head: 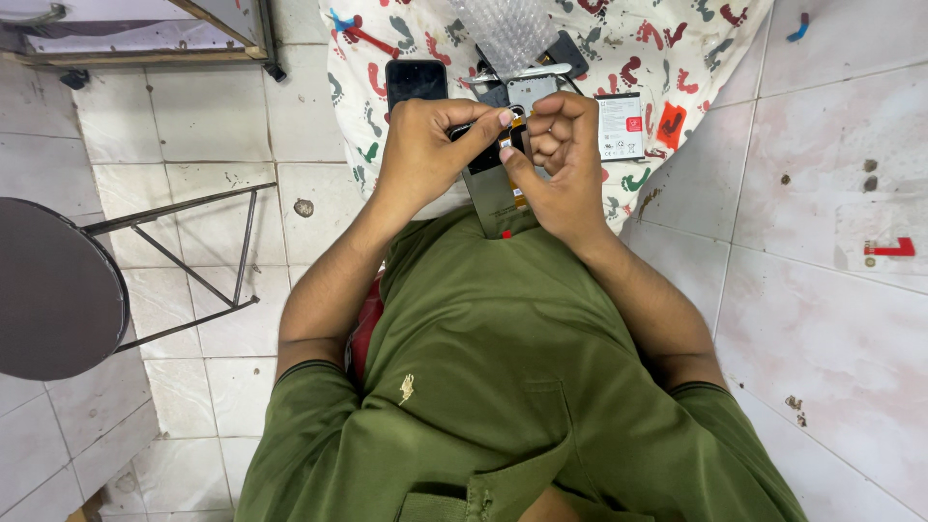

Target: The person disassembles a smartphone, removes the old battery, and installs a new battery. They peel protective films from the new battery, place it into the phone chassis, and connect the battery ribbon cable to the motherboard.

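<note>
You hold an opened phone in both hands, above the near edge of the printed cloth.

Your left hand grips its upper left part, thumb stretched across the top, fingers closed on it. Your right hand has the fingers curled tight at its upper right edge, pinching something small that you cannot tell clearly. On the cloth, a black phone lies just beyond your left hand, a white battery just right of your right hand, and bubble wrap at the far edge. A round stool stands on the tiled floor, well apart to your left.
</note>
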